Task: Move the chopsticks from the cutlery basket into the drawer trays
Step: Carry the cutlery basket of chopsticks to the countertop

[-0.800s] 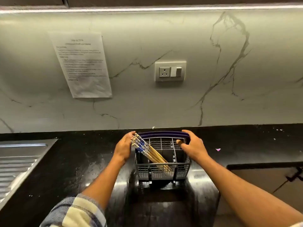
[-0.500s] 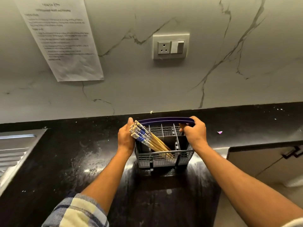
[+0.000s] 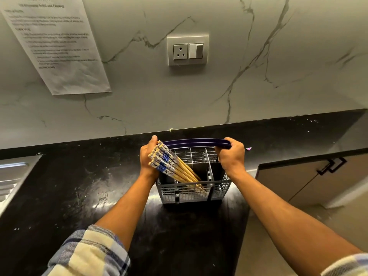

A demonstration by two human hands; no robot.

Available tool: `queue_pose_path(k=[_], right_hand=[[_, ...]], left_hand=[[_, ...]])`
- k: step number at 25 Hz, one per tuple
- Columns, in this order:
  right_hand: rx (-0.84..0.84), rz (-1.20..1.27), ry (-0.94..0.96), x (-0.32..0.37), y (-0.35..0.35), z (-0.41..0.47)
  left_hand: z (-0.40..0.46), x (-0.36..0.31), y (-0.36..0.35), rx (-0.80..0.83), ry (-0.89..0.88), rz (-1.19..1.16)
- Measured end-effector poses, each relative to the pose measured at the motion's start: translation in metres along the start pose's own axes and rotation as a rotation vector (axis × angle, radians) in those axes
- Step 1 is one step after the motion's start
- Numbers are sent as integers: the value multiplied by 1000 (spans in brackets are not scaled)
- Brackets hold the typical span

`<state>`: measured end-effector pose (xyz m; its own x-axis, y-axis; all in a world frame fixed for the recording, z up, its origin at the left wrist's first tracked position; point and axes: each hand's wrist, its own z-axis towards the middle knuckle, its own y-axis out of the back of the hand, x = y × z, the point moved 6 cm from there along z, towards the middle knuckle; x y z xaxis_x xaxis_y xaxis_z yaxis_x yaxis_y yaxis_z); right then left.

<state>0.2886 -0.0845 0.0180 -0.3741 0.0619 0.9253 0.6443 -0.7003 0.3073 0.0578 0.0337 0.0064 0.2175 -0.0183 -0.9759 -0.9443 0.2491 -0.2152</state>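
A grey cutlery basket [image 3: 191, 193] with a dark blue handle [image 3: 196, 141] stands on the black counter near the wall. Several wooden chopsticks [image 3: 171, 166] with blue and white patterned tops lean out of it toward the left. My left hand [image 3: 147, 158] rests against the basket's left side, behind the chopstick tops, its fingers hidden. My right hand [image 3: 232, 157] grips the right end of the blue handle. No drawer trays are in view.
The black counter [image 3: 79, 186] ends at a marble wall with a socket [image 3: 187, 49] and a taped paper sheet [image 3: 57, 44]. A steel draining board [image 3: 14, 176] lies at the left. A cabinet door with a black handle [image 3: 330, 166] is at the lower right.
My right hand has closed round the right end of the handle. My left hand has settled against the basket's left side. The view has tilted downward.
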Motion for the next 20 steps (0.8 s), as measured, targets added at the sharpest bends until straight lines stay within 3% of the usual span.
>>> queue_pose_path(k=[5, 10, 14, 16, 20], right_hand=[[10, 0, 104, 20, 37, -39], [56, 34, 132, 27, 78, -105], [81, 85, 113, 13, 120, -168], [86, 80, 121, 9, 138, -196], [-4, 48, 118, 4, 177, -265]], left_hand=[[-63, -21, -6, -32, -74, -21], [-159, -26, 3, -303, 11, 34], [-237, -22, 1, -381, 122, 37], [-268, -17, 0, -387, 184, 38], [-331, -1, -4, -279, 84, -27]])
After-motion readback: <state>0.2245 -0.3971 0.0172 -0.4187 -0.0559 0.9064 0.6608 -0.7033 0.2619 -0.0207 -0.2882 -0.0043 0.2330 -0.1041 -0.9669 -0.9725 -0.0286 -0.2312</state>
